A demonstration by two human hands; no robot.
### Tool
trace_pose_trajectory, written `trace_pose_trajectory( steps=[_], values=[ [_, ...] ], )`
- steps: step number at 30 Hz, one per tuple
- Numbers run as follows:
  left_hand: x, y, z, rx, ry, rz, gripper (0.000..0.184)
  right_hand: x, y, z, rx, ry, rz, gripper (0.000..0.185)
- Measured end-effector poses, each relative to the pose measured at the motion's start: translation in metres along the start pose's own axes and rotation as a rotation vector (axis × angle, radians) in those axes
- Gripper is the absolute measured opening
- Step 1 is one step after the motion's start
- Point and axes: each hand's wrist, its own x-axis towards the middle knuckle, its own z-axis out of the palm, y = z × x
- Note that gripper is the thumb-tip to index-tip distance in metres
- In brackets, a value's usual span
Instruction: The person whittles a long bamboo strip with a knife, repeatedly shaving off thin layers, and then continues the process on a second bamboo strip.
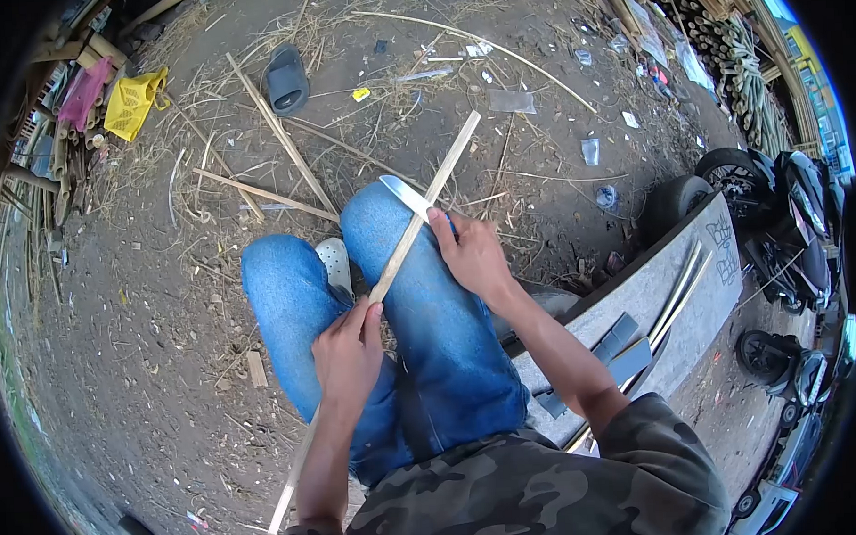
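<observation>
A long, pale split-bamboo strip [405,253] runs slantwise across my lap, from past my right knee down beyond my left forearm. My left hand [350,351] grips it partway along, thumb and fingers closed round it. In my right hand [469,253] is a knife [407,197], its fingers wrapped on the handle, which is mostly hidden. The bright blade lies across the strip near its far end and points up and left. My right thumb presses near where the blade meets the strip, above the right knee of my jeans [449,333].
On my right, a board [702,286] bears several thin strips [679,292] and a dark flat object [617,339]. A grey slipper [288,79], bamboo pieces [282,140] and litter lie on the dirt ahead. Motorbikes [789,217] stand at the far right.
</observation>
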Motion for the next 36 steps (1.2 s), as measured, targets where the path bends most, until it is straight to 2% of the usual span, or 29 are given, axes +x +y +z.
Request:
trace_pose_trajectory(
  steps=[1,4,9,14,21,29,36],
  values=[
    [0.0,-0.001,0.001,-0.006,-0.002,-0.008,0.022,-0.015,-0.004,0.005,0.015,-0.009,-0.093,0.054],
    [0.002,0.002,-0.002,-0.01,-0.005,-0.027,0.023,-0.009,-0.006,-0.002,-0.011,-0.017,-0.086,0.055],
    [-0.002,-0.002,0.001,-0.015,0.022,0.009,0.023,0.066,0.013,-0.043,-0.061,0.131,0.145,0.058],
    [0.0,-0.002,0.004,0.028,0.045,0.02,0.021,0.114,0.025,-0.056,-0.144,0.164,0.187,0.062],
    [0.001,0.001,0.004,0.055,0.035,-0.012,0.021,0.113,0.033,-0.029,-0.243,0.121,0.107,0.066],
    [0.0,0.0,0.002,0.036,0.051,-0.007,0.022,0.106,0.037,-0.028,-0.238,0.096,-0.014,0.061],
    [0.0,0.002,-0.001,0.027,0.044,-0.015,0.022,0.087,0.025,-0.031,-0.245,0.041,0.028,0.058]
  ],
)
